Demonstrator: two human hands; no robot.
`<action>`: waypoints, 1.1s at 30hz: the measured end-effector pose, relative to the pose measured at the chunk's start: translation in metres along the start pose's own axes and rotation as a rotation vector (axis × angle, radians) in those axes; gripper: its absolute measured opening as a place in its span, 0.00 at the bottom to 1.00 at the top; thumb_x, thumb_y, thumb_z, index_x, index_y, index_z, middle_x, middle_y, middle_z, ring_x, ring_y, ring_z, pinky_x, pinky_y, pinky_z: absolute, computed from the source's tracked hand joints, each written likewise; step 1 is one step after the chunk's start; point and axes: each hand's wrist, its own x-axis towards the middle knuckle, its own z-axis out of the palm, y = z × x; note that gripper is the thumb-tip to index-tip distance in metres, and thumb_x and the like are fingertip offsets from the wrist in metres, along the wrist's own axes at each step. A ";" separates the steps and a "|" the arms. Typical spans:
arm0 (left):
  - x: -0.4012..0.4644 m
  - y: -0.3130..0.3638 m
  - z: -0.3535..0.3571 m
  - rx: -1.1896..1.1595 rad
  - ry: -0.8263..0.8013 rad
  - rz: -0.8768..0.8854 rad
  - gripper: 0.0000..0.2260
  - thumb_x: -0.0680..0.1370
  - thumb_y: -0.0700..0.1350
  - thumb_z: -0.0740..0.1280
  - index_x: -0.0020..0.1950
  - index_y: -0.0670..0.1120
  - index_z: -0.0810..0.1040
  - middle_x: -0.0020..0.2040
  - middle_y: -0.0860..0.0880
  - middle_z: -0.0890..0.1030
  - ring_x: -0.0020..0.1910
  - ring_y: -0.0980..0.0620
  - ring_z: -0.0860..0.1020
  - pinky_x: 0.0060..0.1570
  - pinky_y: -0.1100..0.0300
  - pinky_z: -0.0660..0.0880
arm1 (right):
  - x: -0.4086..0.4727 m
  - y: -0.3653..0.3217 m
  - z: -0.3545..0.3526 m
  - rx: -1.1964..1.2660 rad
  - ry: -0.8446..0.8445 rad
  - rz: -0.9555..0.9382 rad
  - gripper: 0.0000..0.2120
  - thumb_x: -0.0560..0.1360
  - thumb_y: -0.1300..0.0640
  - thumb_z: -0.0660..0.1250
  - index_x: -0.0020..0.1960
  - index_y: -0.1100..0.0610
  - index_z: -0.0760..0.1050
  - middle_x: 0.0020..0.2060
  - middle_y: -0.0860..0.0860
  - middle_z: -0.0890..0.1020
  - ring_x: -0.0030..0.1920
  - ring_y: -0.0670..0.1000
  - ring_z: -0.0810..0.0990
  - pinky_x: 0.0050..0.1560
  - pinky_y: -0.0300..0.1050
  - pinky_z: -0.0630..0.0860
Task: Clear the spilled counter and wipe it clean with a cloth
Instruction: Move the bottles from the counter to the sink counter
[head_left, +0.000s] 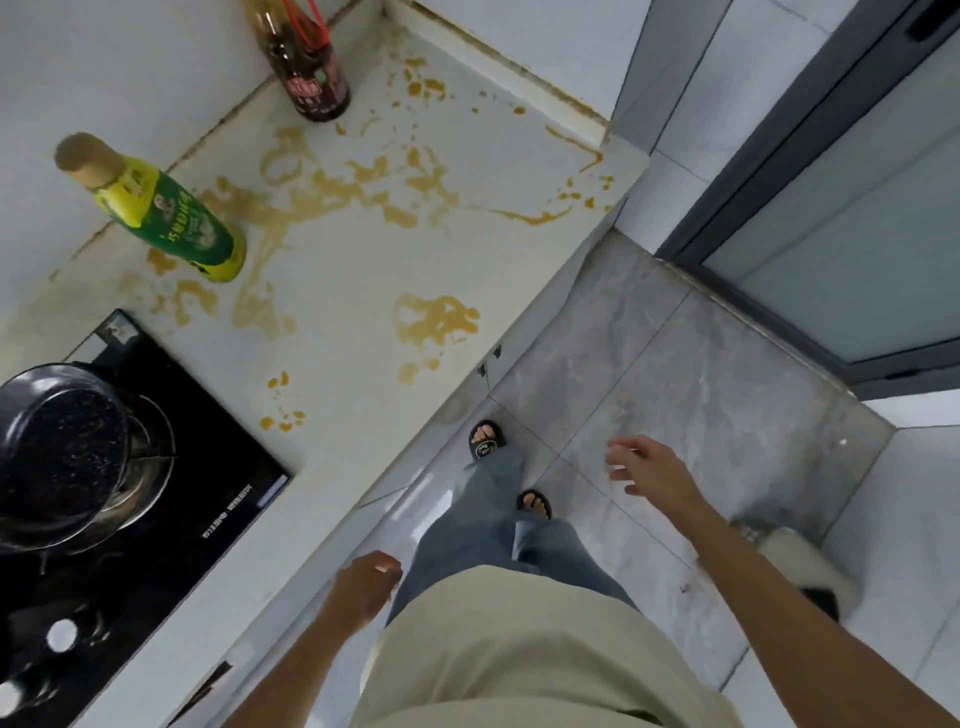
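Person seen from above, head camera. Beige loose top (524, 649) covers the torso, plain, no print visible. Arms bare to past the elbow, sleeves out of view. Left hand (363, 584) and right hand (647, 465) bare, no gloves, rings or watch visible. Blue-grey denim trousers (488, 519), wide legs, hems bunching at the feet. Black open-toe slide sandals (487, 440), toes showing; the left one has a small white marking on the strap, unreadable.
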 end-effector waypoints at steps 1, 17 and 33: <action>0.004 0.001 0.001 -0.085 0.019 -0.011 0.13 0.88 0.49 0.58 0.64 0.51 0.81 0.67 0.49 0.82 0.63 0.53 0.82 0.57 0.69 0.73 | 0.011 -0.016 0.002 -0.018 -0.022 -0.031 0.09 0.83 0.53 0.65 0.61 0.52 0.79 0.53 0.51 0.85 0.53 0.52 0.85 0.55 0.49 0.81; 0.041 0.121 -0.117 -0.501 0.015 0.015 0.09 0.83 0.52 0.64 0.45 0.56 0.81 0.46 0.50 0.88 0.48 0.49 0.87 0.53 0.53 0.83 | 0.084 -0.087 -0.035 -0.409 -0.124 -0.003 0.09 0.83 0.53 0.65 0.60 0.52 0.80 0.49 0.49 0.86 0.47 0.51 0.86 0.52 0.49 0.83; 0.064 0.162 -0.181 -1.142 0.402 -0.143 0.06 0.80 0.48 0.70 0.52 0.59 0.84 0.45 0.58 0.87 0.44 0.56 0.86 0.44 0.56 0.80 | 0.188 -0.336 -0.005 -0.571 -0.420 -0.457 0.06 0.81 0.48 0.69 0.57 0.40 0.80 0.47 0.42 0.87 0.50 0.42 0.85 0.58 0.50 0.82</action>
